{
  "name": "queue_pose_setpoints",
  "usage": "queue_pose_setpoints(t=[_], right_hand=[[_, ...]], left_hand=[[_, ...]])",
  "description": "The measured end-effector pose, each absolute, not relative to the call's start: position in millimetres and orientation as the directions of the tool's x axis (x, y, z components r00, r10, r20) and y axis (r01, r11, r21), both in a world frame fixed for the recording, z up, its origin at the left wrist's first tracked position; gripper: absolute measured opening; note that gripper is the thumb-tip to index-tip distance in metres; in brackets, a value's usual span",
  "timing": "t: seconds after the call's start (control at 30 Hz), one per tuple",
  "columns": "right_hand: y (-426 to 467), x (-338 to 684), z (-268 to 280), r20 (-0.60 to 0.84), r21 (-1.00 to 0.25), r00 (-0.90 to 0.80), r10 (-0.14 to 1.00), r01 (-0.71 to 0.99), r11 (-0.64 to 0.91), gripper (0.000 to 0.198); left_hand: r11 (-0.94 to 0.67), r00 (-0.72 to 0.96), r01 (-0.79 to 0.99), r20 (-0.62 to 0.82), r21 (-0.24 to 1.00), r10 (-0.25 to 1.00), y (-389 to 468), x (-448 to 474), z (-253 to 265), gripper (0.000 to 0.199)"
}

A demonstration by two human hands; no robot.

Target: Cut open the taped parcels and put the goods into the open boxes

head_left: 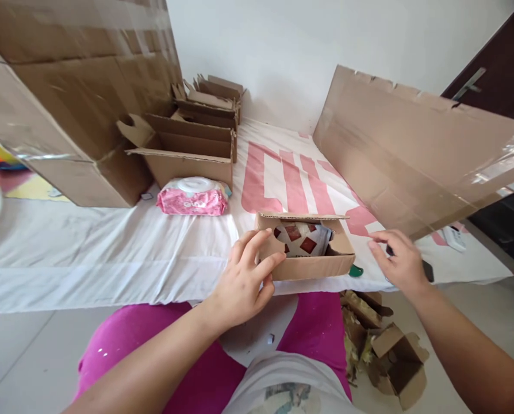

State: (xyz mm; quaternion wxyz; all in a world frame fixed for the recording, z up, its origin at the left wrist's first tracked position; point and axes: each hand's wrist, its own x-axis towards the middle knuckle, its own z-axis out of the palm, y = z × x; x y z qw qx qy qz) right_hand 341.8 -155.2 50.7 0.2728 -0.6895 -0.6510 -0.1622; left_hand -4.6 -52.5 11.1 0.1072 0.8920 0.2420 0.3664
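Observation:
A small open cardboard box sits near the table's front edge. Inside lies a packet with white-grey and dark red-brown diamond shapes. My left hand grips the box's left end, its fingers spread over the top edge and the thumb low at the front corner. Right of the box, apart from it, my right hand hovers with a gap between thumb and index finger; nothing shows in it. A black object lies partly hidden beneath that hand. A green item pokes out by the box's right front corner.
Pink wet wipes lie before several open cardboard boxes standing in a row. A large taped carton rises at left. To the right leans a cardboard panel. Torn cardboard is on the floor beside my legs.

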Motion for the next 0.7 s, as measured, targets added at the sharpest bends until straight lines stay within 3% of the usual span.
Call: queue_pose_setpoints(t=[0.07, 0.17, 0.3, 0.37, 0.5, 0.6, 0.7], right_hand=[[-143, 316, 51, 0.482, -0.282, 0.087, 0.872, 0.958, 0.061, 0.040], [-129, 293, 41, 0.286, -0.443, 0.103, 0.953, 0.896, 0.036, 0.075], [-123, 281, 28, 0.247, -0.599, 0.063, 0.967, 0.794, 0.101, 0.095], [-123, 277, 26, 0.281, -0.656, 0.024, 0.959, 0.734, 0.174, 0.092], [-120, 272, 30, 0.344, -0.757, -0.018, 0.939, 0.587, 0.288, 0.057], [-119, 265, 36, 0.368, -0.822, -0.061, 0.928, 0.445, 0.356, 0.043], [-120, 255, 41, 0.363, -0.854, -0.128, 0.923, 0.350, 0.384, 0.041]], left_hand=[[-0.838, 0.604, 0.338, 0.584, 0.429, 0.543, -53, -5, 12, 0.033], [-0.756, 0.564, 0.335, 0.523, 0.563, 0.639, -50, -8, 9, 0.020], [-0.660, 0.397, 0.372, 0.530, 0.653, 0.749, -36, -16, 7, 0.032], [-0.666, 0.382, 0.395, 0.545, 0.633, 0.746, -27, -23, 9, 0.034], [-0.651, 0.496, 0.388, 0.448, 0.652, 0.744, -8, -38, 15, 0.024], [-0.542, 0.444, 0.341, 0.376, 0.768, 0.813, 10, -48, 13, 0.026], [-0.333, 0.352, 0.134, 0.270, 0.933, 0.896, 30, -58, 10, 0.025]])
